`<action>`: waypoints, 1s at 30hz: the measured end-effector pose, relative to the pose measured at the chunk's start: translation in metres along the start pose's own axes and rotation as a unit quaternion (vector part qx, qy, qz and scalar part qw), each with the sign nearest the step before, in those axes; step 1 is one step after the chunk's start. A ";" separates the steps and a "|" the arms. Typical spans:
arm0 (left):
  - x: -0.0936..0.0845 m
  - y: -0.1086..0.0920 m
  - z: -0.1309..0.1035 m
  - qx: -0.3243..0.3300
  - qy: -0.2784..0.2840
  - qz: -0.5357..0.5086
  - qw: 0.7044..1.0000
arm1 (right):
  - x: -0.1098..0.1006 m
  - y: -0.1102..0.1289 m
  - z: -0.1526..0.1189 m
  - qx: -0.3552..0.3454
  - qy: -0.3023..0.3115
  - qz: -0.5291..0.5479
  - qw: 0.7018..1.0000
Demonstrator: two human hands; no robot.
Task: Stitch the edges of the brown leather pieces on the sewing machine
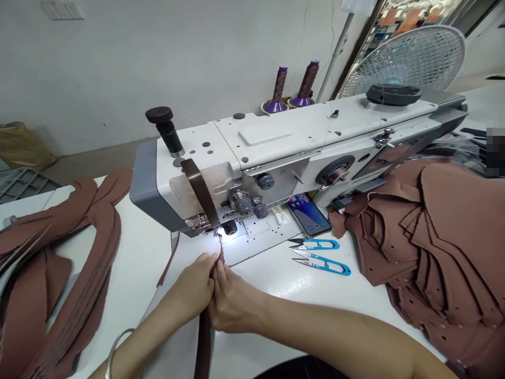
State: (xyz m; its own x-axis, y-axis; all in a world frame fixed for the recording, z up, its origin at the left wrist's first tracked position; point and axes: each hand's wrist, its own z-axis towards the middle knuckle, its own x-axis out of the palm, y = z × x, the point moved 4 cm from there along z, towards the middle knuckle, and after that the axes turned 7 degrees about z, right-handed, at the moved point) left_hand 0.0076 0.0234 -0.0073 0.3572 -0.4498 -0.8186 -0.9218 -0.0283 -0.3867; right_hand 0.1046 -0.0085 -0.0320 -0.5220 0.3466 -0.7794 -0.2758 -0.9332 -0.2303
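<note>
A white industrial sewing machine (276, 147) stands on the white table (138, 263), its lamp lighting the needle plate. My left hand (195, 287) and my right hand (231, 302) meet just in front of the presser foot (207, 227). Both pinch a narrow brown leather strip (204, 337) that runs from under my wrists up to the needle. A dark brown binding tape (201, 192) loops down the machine's face to the foot. A bangle sits on my left wrist.
Stacks of brown cut leather pieces lie at the left (59, 263) and at the right (442, 252). Two blue thread snips (321, 255) and a phone (310, 213) lie right of the needle. Two purple thread cones (292, 87) and a fan (406, 60) stand behind.
</note>
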 end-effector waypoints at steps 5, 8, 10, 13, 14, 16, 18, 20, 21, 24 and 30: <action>0.003 0.009 0.009 0.027 -0.002 -0.029 0.999 | 0.004 -0.002 -0.001 -0.004 0.016 -0.003 1.000; -0.001 0.014 0.015 0.063 0.002 -0.042 0.997 | 0.004 -0.007 0.000 0.006 0.010 0.006 1.000; -0.006 0.014 0.017 0.091 0.006 -0.053 0.994 | 0.002 -0.009 0.002 0.011 0.011 0.005 1.000; -0.010 0.016 0.019 0.084 0.014 -0.053 0.995 | -0.001 -0.006 0.003 -0.003 0.031 -0.016 0.999; -0.010 0.016 0.019 0.072 0.017 -0.048 0.996 | -0.002 -0.003 0.003 -0.009 0.036 -0.024 0.999; -0.009 0.016 0.018 0.055 0.022 -0.036 0.998 | -0.003 0.001 0.003 -0.012 0.035 -0.031 0.999; -0.007 0.014 0.017 0.052 0.016 -0.026 0.998 | -0.002 0.003 0.002 -0.006 0.032 -0.031 0.999; -0.006 0.011 0.017 0.051 0.002 -0.023 0.998 | 0.002 0.002 0.002 -0.005 0.035 -0.026 0.999; -0.005 0.010 0.017 0.050 -0.005 -0.022 0.998 | 0.005 0.001 0.001 -0.005 0.036 -0.023 0.999; -0.005 0.005 0.018 0.049 -0.014 -0.006 0.999 | 0.008 -0.006 0.001 -0.002 0.027 -0.013 1.000; -0.005 0.003 0.020 0.039 -0.002 0.039 0.998 | 0.004 -0.008 0.000 -0.003 0.003 -0.021 1.000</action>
State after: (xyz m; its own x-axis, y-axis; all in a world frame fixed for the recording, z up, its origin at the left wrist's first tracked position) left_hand 0.0064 0.0434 -0.0128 0.2853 -0.4451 -0.8488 -0.9323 0.0764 -0.3535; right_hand 0.1046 0.0004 -0.0335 -0.5057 0.3856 -0.7718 -0.2933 -0.9181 -0.2665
